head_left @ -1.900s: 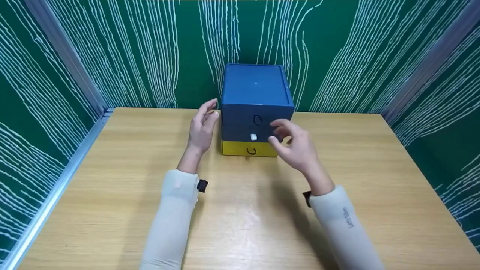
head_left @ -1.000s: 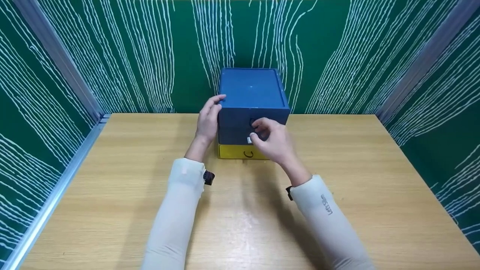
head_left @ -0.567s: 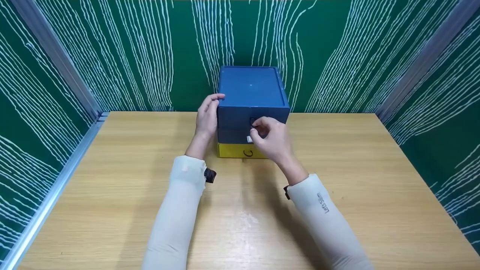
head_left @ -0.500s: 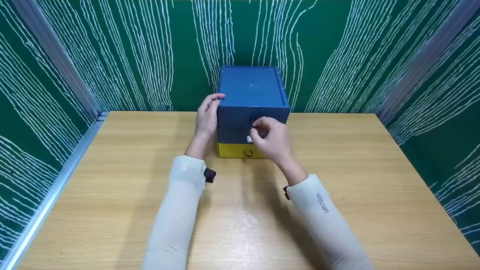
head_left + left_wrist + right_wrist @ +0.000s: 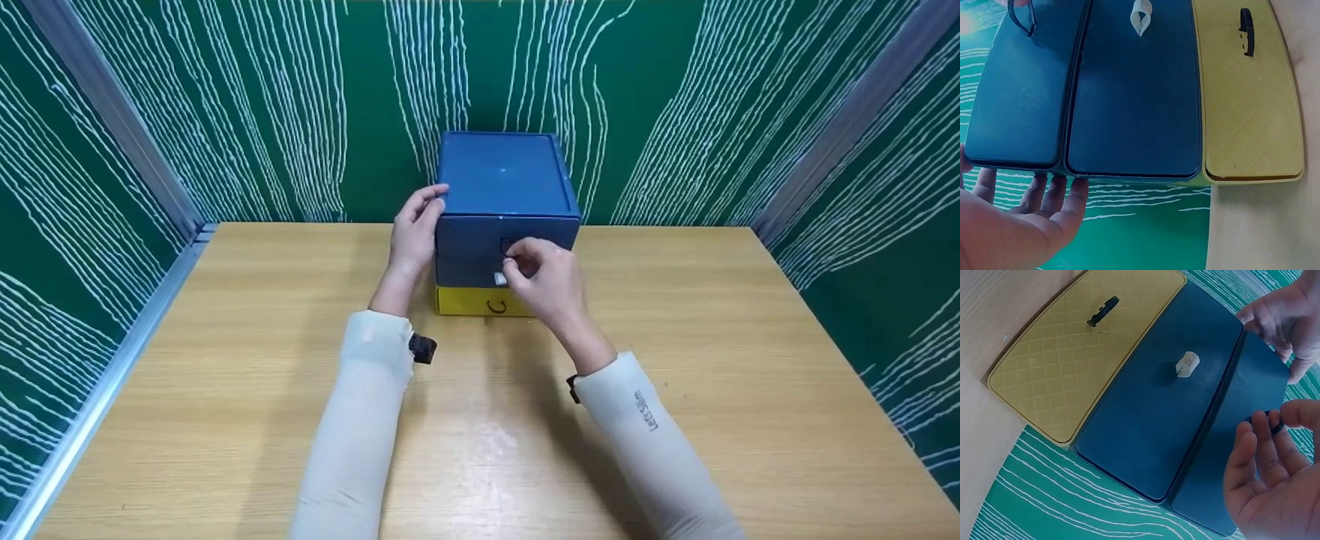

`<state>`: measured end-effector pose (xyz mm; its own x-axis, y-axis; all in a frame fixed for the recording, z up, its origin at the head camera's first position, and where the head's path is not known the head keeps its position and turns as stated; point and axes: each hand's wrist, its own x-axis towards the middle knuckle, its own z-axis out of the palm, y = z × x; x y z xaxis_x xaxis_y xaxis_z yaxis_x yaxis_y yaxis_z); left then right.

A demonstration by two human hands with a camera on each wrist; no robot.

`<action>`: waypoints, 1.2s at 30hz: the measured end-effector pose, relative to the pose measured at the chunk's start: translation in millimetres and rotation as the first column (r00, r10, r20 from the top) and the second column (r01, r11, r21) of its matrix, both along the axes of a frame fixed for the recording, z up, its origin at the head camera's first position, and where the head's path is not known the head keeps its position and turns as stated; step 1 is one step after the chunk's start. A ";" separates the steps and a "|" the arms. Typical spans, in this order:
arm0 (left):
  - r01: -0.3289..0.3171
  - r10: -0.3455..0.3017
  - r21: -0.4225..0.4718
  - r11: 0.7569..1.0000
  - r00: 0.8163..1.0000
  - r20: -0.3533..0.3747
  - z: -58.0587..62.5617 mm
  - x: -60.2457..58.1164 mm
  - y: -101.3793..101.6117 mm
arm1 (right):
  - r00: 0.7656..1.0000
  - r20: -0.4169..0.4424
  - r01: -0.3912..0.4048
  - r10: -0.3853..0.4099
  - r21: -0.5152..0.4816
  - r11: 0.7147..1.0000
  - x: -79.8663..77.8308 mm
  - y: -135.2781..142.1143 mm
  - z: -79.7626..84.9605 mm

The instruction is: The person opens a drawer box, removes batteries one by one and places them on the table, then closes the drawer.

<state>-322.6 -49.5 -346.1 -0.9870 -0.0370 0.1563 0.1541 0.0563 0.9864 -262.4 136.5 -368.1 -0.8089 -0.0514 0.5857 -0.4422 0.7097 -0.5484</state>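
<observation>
Spanning the near part of the wooden counter (image 5: 480, 465), 2 pale sleeves (image 5: 349, 427) run forward, left and right, each with a small black device (image 5: 423, 349) at the wrist. Beyond them stands a blue-topped cabinet (image 5: 504, 172) of 3 stacked drawers, with a yellow drawer (image 5: 465, 301) at the bottom and 2 blue ones above. The right grip (image 5: 551, 279) is pinching the black loop (image 5: 1033, 23) of the top drawer (image 5: 1022, 101) between thumb and fingers. I judge that taking hold is done, while any real pulling-out looks undone: the front sits flush or nearly so, a thin dark line along its upper edge, and the other 2 drawers look closed. The loop lies at the right grip's fingertips, above the white tab (image 5: 1188, 364) of the middle drawer (image 5: 1134, 101). The left grip (image 5: 414, 238) is loosely spread, fingers touching the cabinet's left side near its upper front corner, probably to steady it. Farthest back rises a green wall (image 5: 375, 150) with wavy white lines.
</observation>
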 end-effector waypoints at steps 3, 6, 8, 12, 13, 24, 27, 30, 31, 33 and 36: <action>0.012 -0.012 0.009 1.000 1.000 0.016 0.0 0.8 0.4 | 1.000 -0.004 0.008 -0.008 0.013 1.000 2.6 1.0 -1.2; 0.027 -0.028 0.019 0.999 0.999 0.038 2.0 3.2 0.6 | 1.000 -0.015 0.008 -0.008 0.021 1.000 5.4 1.9 -2.1; 0.032 -0.033 0.015 0.999 0.999 0.041 5.6 6.5 0.9 | 1.000 -0.026 -0.001 0.001 0.019 1.000 7.3 2.5 -2.1; 0.043 -0.043 0.004 0.999 0.998 0.047 14.0 14.7 1.4 | 0.999 -0.040 -0.026 0.026 0.009 1.000 11.3 4.2 -0.9; 0.046 -0.046 0.004 0.999 0.998 0.046 15.8 16.4 1.5 | 0.999 -0.041 -0.030 0.031 0.007 1.000 12.5 4.6 -0.6; 0.104 -0.105 0.016 0.994 0.992 0.074 17.1 16.3 -1.6 | 0.997 -0.043 -0.063 0.064 0.024 0.998 26.2 6.3 1.9; 0.110 -0.110 0.011 0.994 0.991 0.071 17.4 15.7 -2.4 | 0.996 -0.042 -0.075 0.077 0.028 0.997 29.7 6.6 3.5; 0.115 -0.115 0.009 0.993 0.991 0.062 18.7 17.0 -2.9 | 0.995 -0.045 -0.089 0.090 0.035 0.995 34.0 6.9 5.3; 0.117 -0.117 0.009 0.993 0.991 0.060 18.4 17.1 -3.0 | 0.995 -0.046 -0.092 0.093 0.037 0.995 35.5 6.9 5.6; 0.121 -0.122 0.011 0.993 0.991 0.055 18.3 17.4 -3.2 | 0.994 -0.050 -0.097 0.099 0.038 0.995 39.0 6.7 6.2; 0.128 -0.128 0.014 0.992 0.991 0.040 18.0 17.9 -2.9 | 0.993 -0.056 -0.104 0.106 0.031 0.994 44.2 6.4 7.2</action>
<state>-304.7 -52.4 -328.1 -0.9892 0.0883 0.1167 0.1195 0.0271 0.9925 -218.2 142.9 -360.9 -0.7630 -0.1512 0.6285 -0.5453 0.6726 -0.5002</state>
